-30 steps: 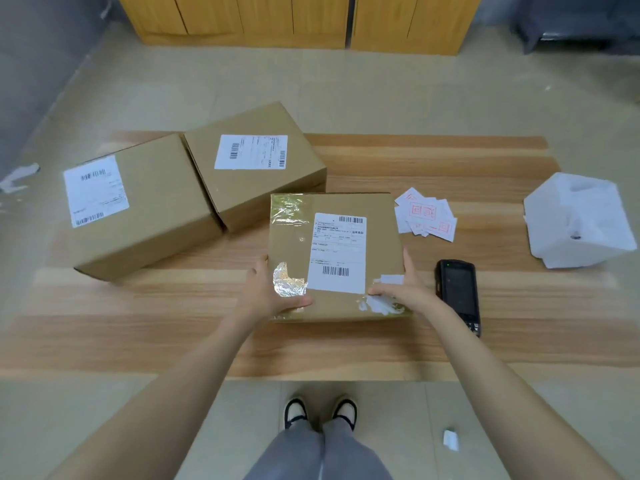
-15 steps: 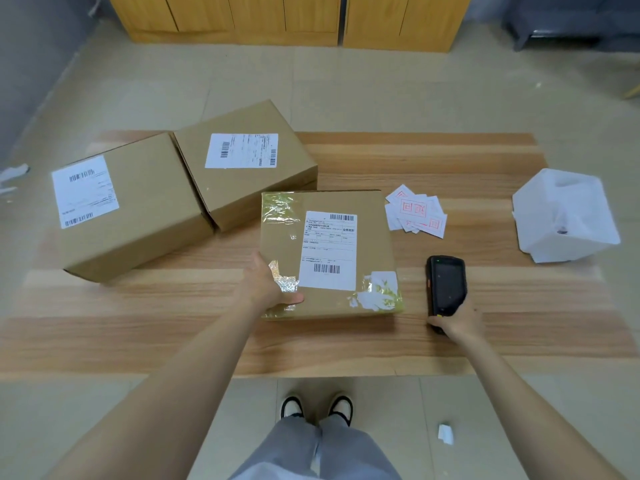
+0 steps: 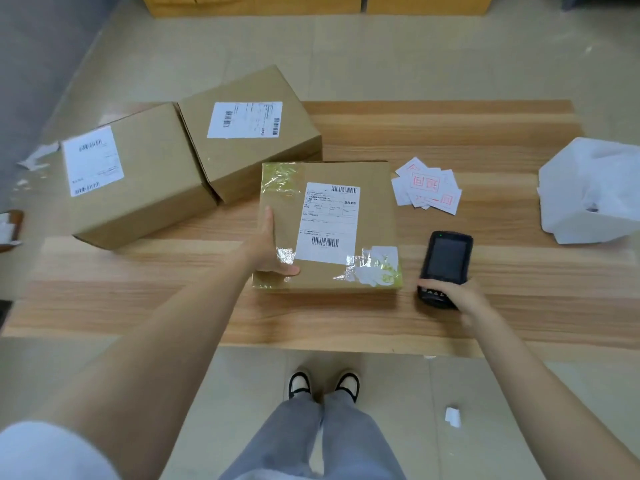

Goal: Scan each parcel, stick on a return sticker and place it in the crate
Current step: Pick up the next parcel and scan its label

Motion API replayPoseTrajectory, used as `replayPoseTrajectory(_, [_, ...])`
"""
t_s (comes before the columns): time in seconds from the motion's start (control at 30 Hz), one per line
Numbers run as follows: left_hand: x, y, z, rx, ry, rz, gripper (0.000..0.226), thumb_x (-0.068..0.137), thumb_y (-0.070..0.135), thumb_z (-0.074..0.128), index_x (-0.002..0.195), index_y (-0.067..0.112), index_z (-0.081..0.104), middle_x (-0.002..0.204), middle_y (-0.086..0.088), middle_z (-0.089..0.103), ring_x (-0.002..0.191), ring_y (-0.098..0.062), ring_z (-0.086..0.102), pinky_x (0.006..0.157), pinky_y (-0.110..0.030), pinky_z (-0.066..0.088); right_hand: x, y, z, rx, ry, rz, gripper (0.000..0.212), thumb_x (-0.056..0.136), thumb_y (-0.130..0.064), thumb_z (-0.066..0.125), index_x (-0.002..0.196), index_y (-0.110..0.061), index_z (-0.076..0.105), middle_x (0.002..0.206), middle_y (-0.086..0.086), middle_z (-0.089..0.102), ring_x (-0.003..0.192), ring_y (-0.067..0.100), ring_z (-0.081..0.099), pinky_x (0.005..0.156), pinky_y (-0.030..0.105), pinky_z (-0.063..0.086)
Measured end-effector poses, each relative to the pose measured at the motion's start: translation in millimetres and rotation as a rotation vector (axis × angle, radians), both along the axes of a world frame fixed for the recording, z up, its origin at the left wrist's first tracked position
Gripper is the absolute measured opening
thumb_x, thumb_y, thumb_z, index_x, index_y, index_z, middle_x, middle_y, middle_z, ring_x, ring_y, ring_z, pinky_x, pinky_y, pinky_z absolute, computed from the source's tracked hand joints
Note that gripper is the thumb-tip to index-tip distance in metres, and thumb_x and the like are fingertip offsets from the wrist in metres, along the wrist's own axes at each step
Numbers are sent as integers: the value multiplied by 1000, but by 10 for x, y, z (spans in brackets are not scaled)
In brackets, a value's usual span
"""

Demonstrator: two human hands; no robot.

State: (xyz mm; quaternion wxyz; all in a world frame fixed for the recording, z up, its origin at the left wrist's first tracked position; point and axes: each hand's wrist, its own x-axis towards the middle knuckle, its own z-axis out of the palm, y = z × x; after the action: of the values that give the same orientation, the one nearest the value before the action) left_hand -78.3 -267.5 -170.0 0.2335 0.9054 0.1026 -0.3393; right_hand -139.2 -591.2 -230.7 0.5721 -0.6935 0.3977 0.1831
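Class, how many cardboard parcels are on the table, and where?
3. The taped parcel lies front-centre, held by the left hand; the middle parcel sits behind it, leftward; the left parcel is at the table's left end. None seems hidden.

Soft, even indoor light, faint shadows; glare on tape (image 3: 280, 178) across the near parcel (image 3: 375, 220); wide-angle bowing, slightly blurred edges.
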Motion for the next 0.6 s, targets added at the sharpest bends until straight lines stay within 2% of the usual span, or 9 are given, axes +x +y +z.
replayPoseTrajectory(0.07, [5,-9,12,-4,7,5,131,72,27,80,142,21,-31,157,-4,15,137,-29,34,103,-36,38,20,23,167,249,18,-79,34,76,-7,74,107,-8,59,87,5,63,77,15,60,56,19,54])
replayPoseTrajectory(0.13, [-32,-11,3,-17,-12,23,131,72,27,80,143,19,-30,157,-5,15,137,-29,34,104,-35,36,7,32,323,397,9,-174,22,79,-7,70,98,-8,59,89,5,62,82,15,60,65,22,56])
replayPoseTrajectory(0.23, [-132,7,-33,-54,-71,54,130,72,26,80,144,16,-28,156,-7,19,137,-30,34,104,-34,34,-83,78,529,515,-42,-230,21,78,1,67,95,-5,58,99,12,61,102,25,61,87,39,55])
replayPoseTrajectory(0.3, [-218,26,-47,-99,-112,68,130,71,24,81,144,15,-27,156,-8,21,139,-29,31,107,-32,29,-165,164,677,567,-90,-210,20,79,4,64,97,-3,58,100,15,61,107,29,59,88,47,53])
replayPoseTrajectory(0.37, [-325,36,-56,-121,-165,64,132,70,23,82,145,16,-27,154,-12,24,137,-31,34,108,-33,28,-259,289,840,586,-154,-178,18,81,6,61,96,-2,58,98,15,62,102,28,60,82,44,54])
replayPoseTrajectory(0.47, [-545,37,-59,-75,-236,43,133,69,31,82,143,25,-28,140,-24,37,119,-38,48,97,-40,40,-430,514,1037,581,-225,-139,17,82,8,60,96,-1,60,94,14,64,91,27,63,78,37,56])
replayPoseTrajectory(0.6, [-875,34,-115,-10,-376,31,132,68,36,81,142,30,-28,119,-25,43,98,-37,55,87,-41,44,-743,875,1172,619,-212,-94,33,79,4,62,112,3,59,106,18,64,96,28,63,75,34,59])
